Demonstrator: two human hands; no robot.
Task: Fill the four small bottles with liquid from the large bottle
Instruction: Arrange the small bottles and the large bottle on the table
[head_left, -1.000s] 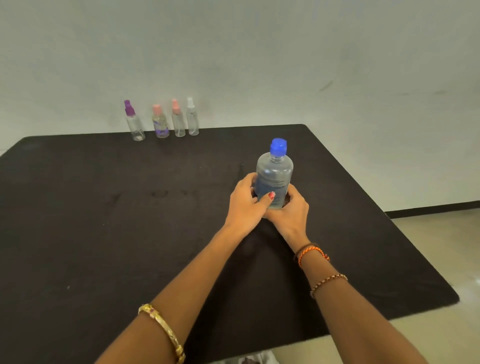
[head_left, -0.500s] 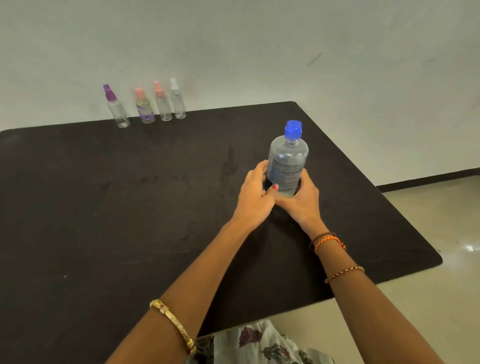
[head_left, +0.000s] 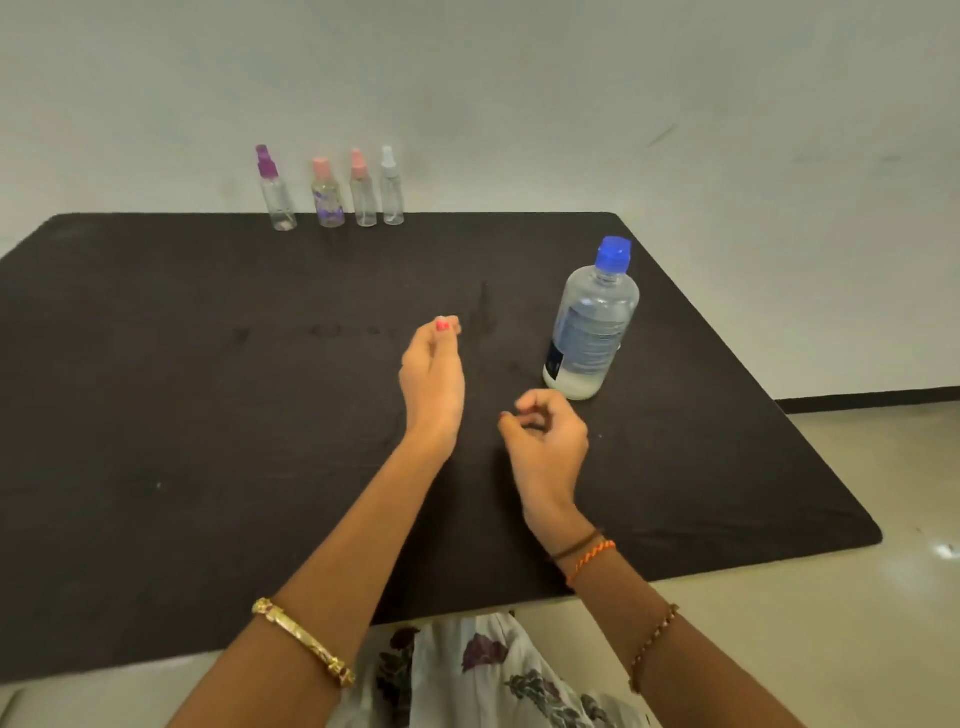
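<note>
So the large bottle stands capped on the table; left hand and right hand hover beside it, fingers loosely curled, holding nothing.

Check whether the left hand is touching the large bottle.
Apart. The head view shows a wide strip of bare black table between the left hand and the large bottle, which stands upright.

Bare, plain indoor room, type undetermined: black cloth-covered surface; scuffed pale wall behind it; glossy beige floor and dark skirting to its right.
</note>
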